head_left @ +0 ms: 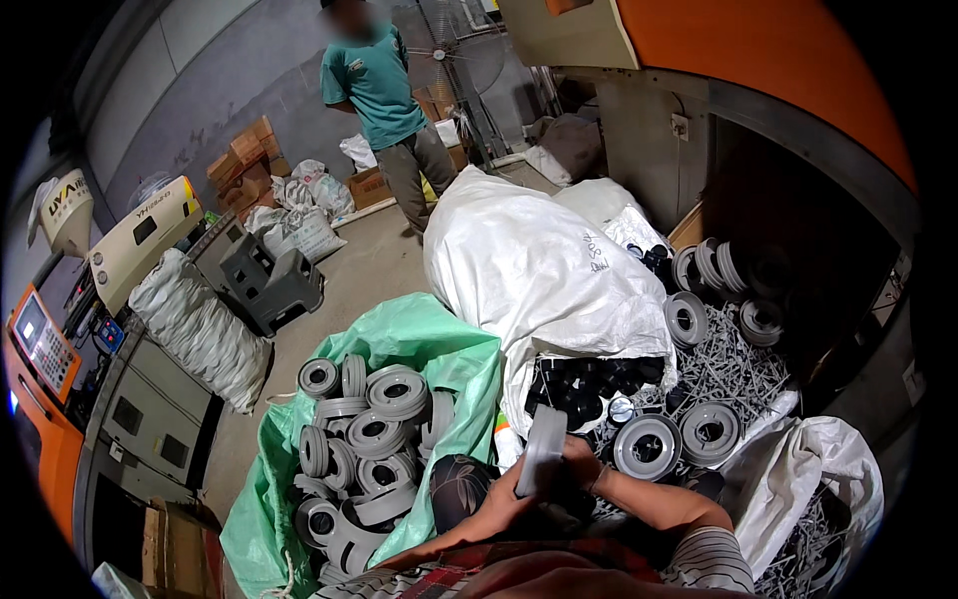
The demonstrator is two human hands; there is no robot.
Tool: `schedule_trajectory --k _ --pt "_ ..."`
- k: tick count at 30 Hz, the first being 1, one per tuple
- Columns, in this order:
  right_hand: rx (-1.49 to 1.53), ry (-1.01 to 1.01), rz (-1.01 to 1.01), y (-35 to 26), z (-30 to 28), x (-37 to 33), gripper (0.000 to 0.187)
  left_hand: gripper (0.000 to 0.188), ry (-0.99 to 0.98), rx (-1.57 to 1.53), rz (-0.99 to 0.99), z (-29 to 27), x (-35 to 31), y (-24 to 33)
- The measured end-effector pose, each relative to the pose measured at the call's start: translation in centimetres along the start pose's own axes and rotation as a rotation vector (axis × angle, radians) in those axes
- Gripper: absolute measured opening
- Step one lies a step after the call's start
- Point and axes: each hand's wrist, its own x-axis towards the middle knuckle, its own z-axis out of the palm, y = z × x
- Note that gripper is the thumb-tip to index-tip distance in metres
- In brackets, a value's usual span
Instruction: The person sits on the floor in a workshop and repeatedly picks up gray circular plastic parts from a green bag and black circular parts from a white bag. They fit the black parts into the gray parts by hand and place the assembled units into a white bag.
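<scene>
So from my remote view, both hands are up at the bottom centre of the head view, wrapped around one grey round plastic spool wheel (542,449) held on edge. The left hand (504,504) cups it from below and the side, and the right hand (579,461) has its fingers closed over the far edge. Firm grip from both, nothing loose.

Just left of the hands there's a light green woven plastic sack (439,334), mouth open, stuffed with more of the same grey wheels (364,439). To the right, two more grey wheels (679,439) lie flat on a heap of thin grey plastic scraps (723,364). Behind the hands, a big white woven sack (529,260) spills small black round parts (589,379). Another person in a teal shirt (374,80) stands well back on the concrete floor (369,265).
</scene>
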Motion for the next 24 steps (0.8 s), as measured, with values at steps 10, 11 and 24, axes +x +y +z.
schedule_trajectory --k 10,11,24 --pt "0.324 -0.003 0.185 -4.1 5.7 -1.7 0.043 0.073 0.116 0.432 0.319 -1.9 -2.4 2.4" --pt "0.254 0.0 0.257 -3.3 4.3 -1.4 0.045 0.072 0.152 0.476 0.338 -2.3 -2.9 2.5" --pt "-1.816 0.415 0.333 -4.5 -3.4 -0.9 0.052 0.08 0.915 0.679 -0.12 -17.4 -10.0 0.5"
